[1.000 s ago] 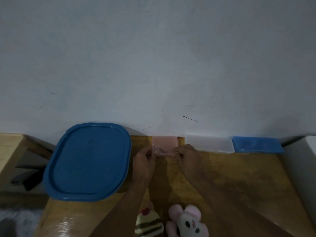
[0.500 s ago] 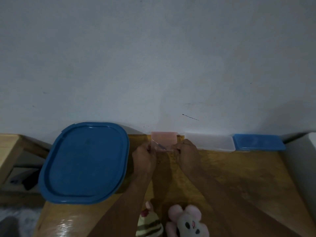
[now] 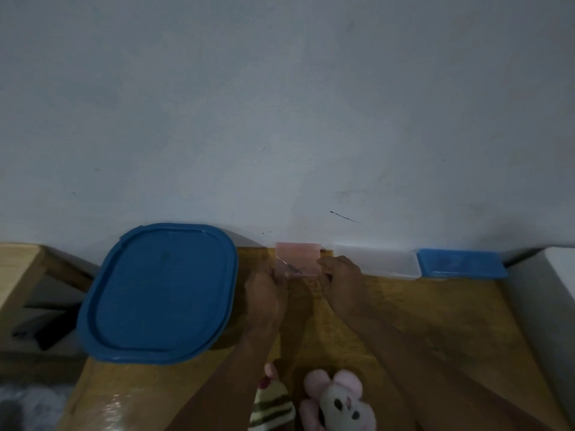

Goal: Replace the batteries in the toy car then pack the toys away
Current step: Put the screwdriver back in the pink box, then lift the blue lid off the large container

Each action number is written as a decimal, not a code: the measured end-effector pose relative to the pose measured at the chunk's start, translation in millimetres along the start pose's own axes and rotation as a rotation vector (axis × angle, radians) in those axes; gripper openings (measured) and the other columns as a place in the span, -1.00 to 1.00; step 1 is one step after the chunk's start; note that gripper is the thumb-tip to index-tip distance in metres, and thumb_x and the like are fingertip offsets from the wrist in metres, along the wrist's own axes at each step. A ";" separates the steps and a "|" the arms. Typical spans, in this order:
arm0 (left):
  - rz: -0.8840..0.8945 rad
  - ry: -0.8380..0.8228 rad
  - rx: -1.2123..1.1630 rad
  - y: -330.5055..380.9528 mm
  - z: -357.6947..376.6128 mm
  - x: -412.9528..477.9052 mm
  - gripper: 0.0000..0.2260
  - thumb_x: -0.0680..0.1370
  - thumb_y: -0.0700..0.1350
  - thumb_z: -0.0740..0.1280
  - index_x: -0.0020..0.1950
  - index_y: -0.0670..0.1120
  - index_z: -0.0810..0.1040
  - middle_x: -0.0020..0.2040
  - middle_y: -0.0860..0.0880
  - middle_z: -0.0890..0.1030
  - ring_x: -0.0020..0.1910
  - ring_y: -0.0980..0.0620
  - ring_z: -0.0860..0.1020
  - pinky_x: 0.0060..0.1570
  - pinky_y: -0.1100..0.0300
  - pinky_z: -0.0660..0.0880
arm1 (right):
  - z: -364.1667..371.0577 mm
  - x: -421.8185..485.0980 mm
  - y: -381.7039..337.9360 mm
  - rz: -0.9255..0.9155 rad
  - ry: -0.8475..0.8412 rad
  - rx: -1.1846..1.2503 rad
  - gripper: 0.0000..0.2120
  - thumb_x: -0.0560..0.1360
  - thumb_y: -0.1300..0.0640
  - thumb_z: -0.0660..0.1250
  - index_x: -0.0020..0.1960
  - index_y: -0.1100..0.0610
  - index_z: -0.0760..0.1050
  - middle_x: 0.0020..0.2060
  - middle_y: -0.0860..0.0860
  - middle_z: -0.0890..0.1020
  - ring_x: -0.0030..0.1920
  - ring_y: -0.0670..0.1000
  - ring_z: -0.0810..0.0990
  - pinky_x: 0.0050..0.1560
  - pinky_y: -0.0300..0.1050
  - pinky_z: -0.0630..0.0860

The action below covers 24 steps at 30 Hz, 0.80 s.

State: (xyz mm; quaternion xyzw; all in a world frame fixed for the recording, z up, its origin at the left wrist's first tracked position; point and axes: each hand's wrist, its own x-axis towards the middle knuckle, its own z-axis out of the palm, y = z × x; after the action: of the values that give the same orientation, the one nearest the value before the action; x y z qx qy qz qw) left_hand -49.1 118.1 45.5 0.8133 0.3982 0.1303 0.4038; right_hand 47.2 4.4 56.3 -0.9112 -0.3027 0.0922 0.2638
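Both grips are closed small. The left hand (image 3: 264,293) and the right hand (image 3: 342,279) each curl their fingers in on a near corner of the pink box (image 3: 298,256), which sits at the far edge of the surface (image 3: 435,321), against the wall. The knuckles hide the fingertips, so I cannot tell how firmly they pinch. A thin glinting line (image 3: 287,264) crosses the box between the hands, perhaps a slim tool or the edge of a clear lid.

I judge the box is being opened, likely for batteries or a tool, which puts the battery step at its very start. The next move calls for a steady pull without tipping the box.

No toy car shows anywhere in view. Along the far edge to the right lie a clear box (image 3: 376,261) and a small blue box (image 3: 460,264). To the left stands a large blue-lidded container (image 3: 158,290). A striped plush (image 3: 272,409) and a pink plush mouse (image 3: 337,402) wait at the near edge, not yet packed.
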 end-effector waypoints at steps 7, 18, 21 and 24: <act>0.145 -0.011 0.130 26.0 -12.6 -46.5 -0.74 0.63 -0.13 0.22 0.31 -0.14 0.47 0.14 -0.03 0.57 -0.06 0.24 0.51 -0.16 0.46 0.37 | -33.3 -30.1 -12.7 -0.010 0.057 -0.029 -0.73 0.59 0.12 0.24 0.27 0.09 0.51 0.13 0.06 0.60 0.08 0.05 0.56 0.08 -0.15 0.47; 0.322 0.152 0.311 55.2 -110.8 -129.3 -0.59 0.60 -0.09 0.24 0.43 -0.16 0.38 0.30 -0.16 0.48 0.25 -0.13 0.47 0.18 0.06 0.43 | -93.4 -119.5 -38.6 -0.135 0.182 0.031 -0.72 0.58 0.06 0.24 0.26 0.11 0.49 0.15 0.08 0.56 0.12 0.05 0.53 0.10 -0.16 0.41; 0.297 0.204 0.330 49.1 -133.7 -159.4 -0.61 0.60 -0.05 0.25 0.40 -0.15 0.41 0.28 -0.16 0.49 0.19 -0.13 0.49 0.12 0.05 0.45 | -92.4 -145.8 -53.1 -0.181 0.183 0.061 -0.72 0.57 0.08 0.25 0.24 0.12 0.50 0.13 0.09 0.57 0.10 0.08 0.55 0.09 -0.11 0.44; 0.274 0.233 0.347 34.4 -154.7 -182.4 -0.60 0.59 -0.05 0.27 0.40 -0.16 0.41 0.27 -0.16 0.49 0.19 -0.12 0.49 0.12 0.05 0.46 | -83.1 -166.3 -71.5 -0.248 0.163 0.090 -0.73 0.56 0.10 0.25 0.23 0.15 0.51 0.13 0.11 0.58 0.12 0.11 0.54 0.10 -0.06 0.45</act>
State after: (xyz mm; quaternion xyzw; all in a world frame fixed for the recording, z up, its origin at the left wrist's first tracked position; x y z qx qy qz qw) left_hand -231.2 54.0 190.7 0.8962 0.3446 0.2066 0.1880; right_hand -94.6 -82.2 166.2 -0.8585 -0.3862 -0.0020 0.3372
